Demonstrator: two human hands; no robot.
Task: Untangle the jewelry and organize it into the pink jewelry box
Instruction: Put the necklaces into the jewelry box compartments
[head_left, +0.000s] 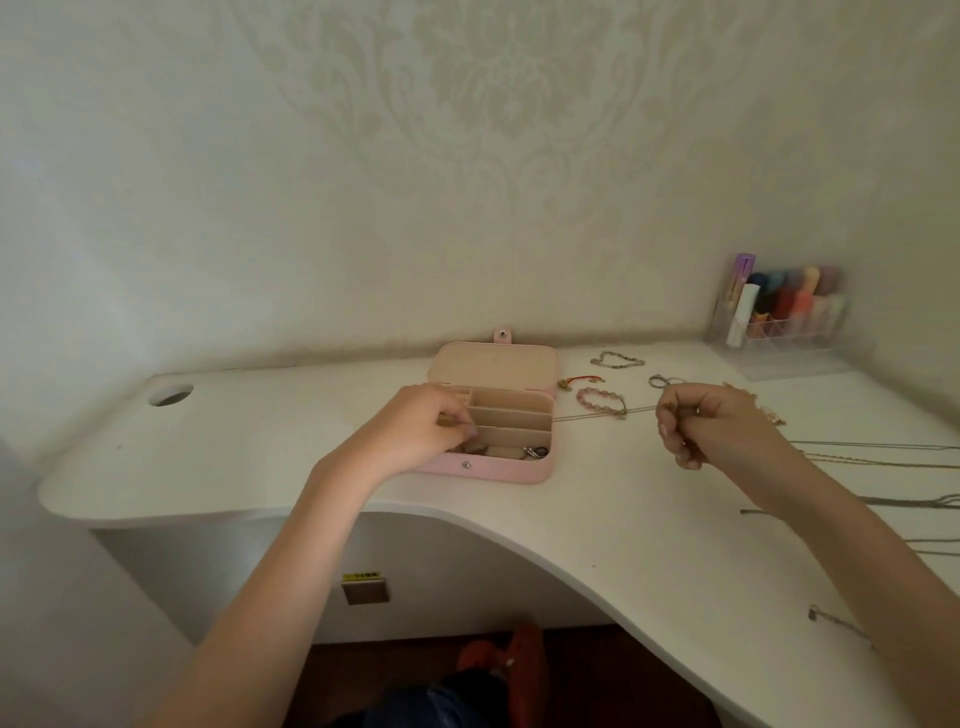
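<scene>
Our left hand (423, 426) curled over the open pink jewelry box (493, 470), pinching something small, our right hand (717, 426) beside it pinching a thin chain (587, 414) stretched toward the box

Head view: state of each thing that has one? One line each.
jewelry box: open, lid tipped back
left hand: over the box's left end, fingertips pinched on something small
right hand: curled, pinching a thin chain
thin chain: stretched from the box to the right hand
pink bead bracelet: loose on the desk
silver bracelet: loose on the desk
</scene>
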